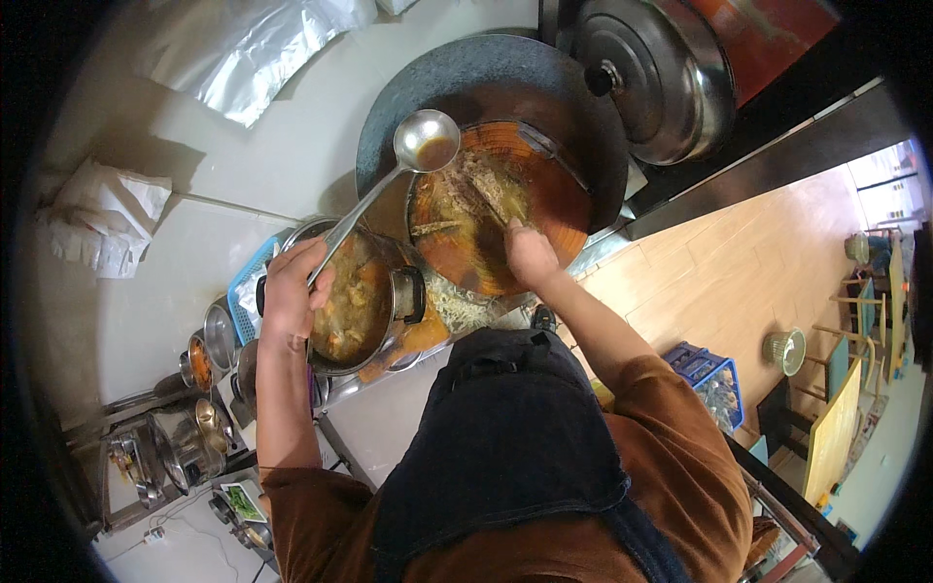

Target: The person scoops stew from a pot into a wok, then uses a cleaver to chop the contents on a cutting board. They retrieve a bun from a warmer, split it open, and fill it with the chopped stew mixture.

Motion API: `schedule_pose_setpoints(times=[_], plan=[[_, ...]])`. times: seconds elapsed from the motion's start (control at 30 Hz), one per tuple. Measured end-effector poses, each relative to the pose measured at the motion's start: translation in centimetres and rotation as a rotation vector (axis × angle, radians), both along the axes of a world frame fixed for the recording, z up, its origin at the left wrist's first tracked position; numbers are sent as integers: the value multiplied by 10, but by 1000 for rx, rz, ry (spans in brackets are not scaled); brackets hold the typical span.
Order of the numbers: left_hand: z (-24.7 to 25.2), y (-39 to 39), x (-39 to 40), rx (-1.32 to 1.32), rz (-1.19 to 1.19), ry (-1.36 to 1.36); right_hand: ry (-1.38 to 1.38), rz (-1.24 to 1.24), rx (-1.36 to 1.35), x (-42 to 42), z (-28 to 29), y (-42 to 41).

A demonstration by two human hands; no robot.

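Note:
My left hand (291, 284) grips the long handle of a metal ladle (428, 142). A little brown liquid lies in its bowl, which hangs over the near left rim of a big dark wok (415, 87). My right hand (533, 255) is closed on a thin tool, perhaps a knife seen edge-on, whose far end touches brown chopped food (474, 178). That food lies on a round brown surface (557, 211) with ring marks, like a chopping block. Below my left hand stands a steel pot (353, 306) of stew, its black side handle facing right.
A flat metal utensil (538, 140) lies at the round surface's far edge. White shreds (466, 306) sit nearest my body. A large lidded pot (652, 80) stands far right, a blue basket (251, 277) and bowls on the left. A blue crate (707, 386) is on the floor.

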State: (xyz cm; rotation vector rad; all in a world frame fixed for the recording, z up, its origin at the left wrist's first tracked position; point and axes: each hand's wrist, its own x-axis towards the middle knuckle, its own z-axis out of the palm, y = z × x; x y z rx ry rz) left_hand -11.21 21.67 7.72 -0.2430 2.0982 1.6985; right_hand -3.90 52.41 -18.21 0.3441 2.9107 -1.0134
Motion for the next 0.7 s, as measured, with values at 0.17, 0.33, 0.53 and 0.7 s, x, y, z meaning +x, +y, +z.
schedule_pose_setpoints(times=[0.17, 0.33, 0.53, 0.7], plan=[[-9, -7, -2, 7, 24, 4, -69, -13, -33, 6, 8, 2], [-21, -21, -6, 44, 12, -27, -70, -8, -35, 4, 25, 6], [-38, -22, -14, 23, -41, -47, -114, -63, -61, 1, 29, 14], [-54, -7, -20, -10, -95, -42, -162, -105, -58, 1, 29, 20]])
